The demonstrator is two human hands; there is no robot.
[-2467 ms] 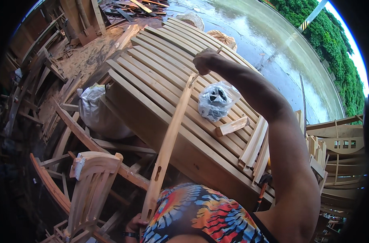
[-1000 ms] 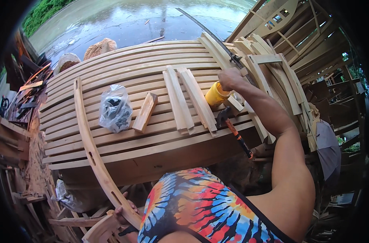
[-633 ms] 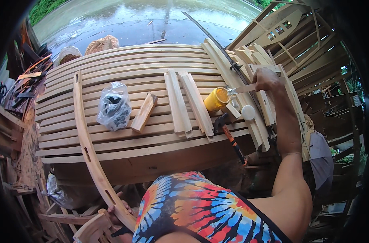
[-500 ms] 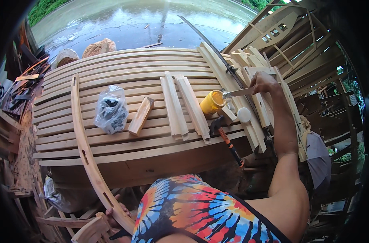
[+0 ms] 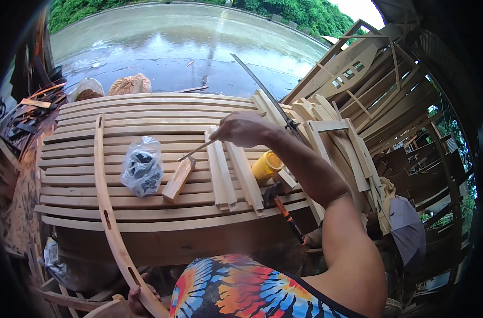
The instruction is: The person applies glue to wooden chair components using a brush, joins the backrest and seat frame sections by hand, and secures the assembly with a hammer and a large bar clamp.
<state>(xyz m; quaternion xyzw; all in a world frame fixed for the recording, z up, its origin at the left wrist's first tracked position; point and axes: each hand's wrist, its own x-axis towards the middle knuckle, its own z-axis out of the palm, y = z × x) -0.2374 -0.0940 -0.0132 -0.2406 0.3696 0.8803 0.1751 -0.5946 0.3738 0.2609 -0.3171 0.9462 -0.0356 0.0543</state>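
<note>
My right hand (image 5: 245, 130) is closed around a thin flat wooden stick (image 5: 198, 149), held above the slatted stack. The stick's tip is over the upper end of a short wooden block (image 5: 179, 180); I cannot tell whether they touch. At the lower edge, my left hand (image 5: 142, 300) wraps round the near end of a long curved wooden piece (image 5: 104, 196) with slots cut in it. Its far end rests on the slats. An open yellow jar (image 5: 266, 167) stands below my right forearm, beside two pairs of pale wood strips (image 5: 218, 177) (image 5: 243, 177).
A hammer (image 5: 288, 216) with an orange and black handle lies at the near edge of the stacked slats (image 5: 146, 214). A clear plastic bag (image 5: 143, 168) with dark contents sits left of the block. A long metal clamp bar (image 5: 262, 82) and piled wooden parts (image 5: 339, 143) occupy the right.
My right hand has moved left from the jar, bringing the stick out of it and over to the short block. My left hand stays on the curved piece. The view has tilted up slightly.
</note>
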